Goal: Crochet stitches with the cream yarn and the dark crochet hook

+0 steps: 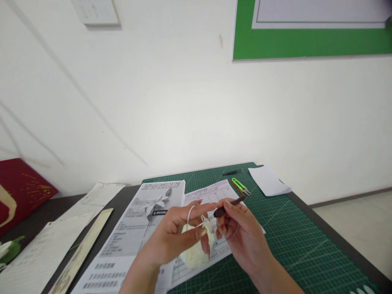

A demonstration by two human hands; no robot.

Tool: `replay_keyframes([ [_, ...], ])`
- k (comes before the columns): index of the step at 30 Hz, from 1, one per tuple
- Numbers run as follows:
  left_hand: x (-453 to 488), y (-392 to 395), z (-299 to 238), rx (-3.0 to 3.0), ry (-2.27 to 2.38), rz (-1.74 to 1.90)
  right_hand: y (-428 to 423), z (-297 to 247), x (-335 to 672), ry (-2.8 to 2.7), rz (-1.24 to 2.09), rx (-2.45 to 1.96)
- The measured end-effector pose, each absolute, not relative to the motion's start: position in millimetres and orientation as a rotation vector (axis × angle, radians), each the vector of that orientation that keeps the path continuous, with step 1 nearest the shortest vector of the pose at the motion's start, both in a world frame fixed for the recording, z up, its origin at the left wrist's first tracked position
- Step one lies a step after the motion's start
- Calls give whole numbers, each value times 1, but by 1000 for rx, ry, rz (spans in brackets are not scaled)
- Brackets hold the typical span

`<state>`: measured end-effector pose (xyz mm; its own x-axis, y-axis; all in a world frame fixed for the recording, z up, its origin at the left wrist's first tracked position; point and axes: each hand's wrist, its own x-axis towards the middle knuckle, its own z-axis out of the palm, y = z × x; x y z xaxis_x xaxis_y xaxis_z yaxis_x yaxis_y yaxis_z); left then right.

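Note:
My right hand [240, 234] grips a crochet hook [221, 211] by its dark brown handle, with the shaft pointing left. Cream yarn [190, 213] runs in a loop over the index finger of my left hand [174, 232], whose thumb and fingers pinch the yarn close to the hook. How many stitches there are is too small to make out. Just below the fingers lies a pale cream yarn ball [192, 256], partly hidden by my left hand. Both hands are close together above a printed chart sheet [211, 192].
A green cutting mat [294, 237] covers the dark table. Green thread snips [239, 184], a black tweezer-like tool [232, 172] and white paper [268, 181] lie behind my right hand. Leftward are a printed pattern sheet [122, 241], a long pale strip [82, 249], handwritten pages [58, 241] and a red item [21, 188].

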<state>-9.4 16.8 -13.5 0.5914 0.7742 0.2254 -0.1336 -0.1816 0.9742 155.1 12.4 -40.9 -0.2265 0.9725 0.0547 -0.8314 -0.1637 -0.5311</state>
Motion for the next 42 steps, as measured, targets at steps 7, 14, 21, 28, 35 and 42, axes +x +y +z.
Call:
replay_keyframes([
  [7,-13,16,-12,1504,590,929,13,-43,155,-510,1735,-415],
  [14,-8,18,-16,1430,582,1035,13,-43,155,-500,1749,-418],
  [21,2,15,-24,1198,668,1160,12,-43,152,-531,1739,-422],
  [28,6,15,-23,1098,674,1211,12,-41,150,-580,1681,-453],
  [35,10,11,-16,1043,571,1173,11,-43,150,-493,1755,-409],
  [42,9,8,-15,1113,452,1143,10,-41,152,-468,1713,-374],
])
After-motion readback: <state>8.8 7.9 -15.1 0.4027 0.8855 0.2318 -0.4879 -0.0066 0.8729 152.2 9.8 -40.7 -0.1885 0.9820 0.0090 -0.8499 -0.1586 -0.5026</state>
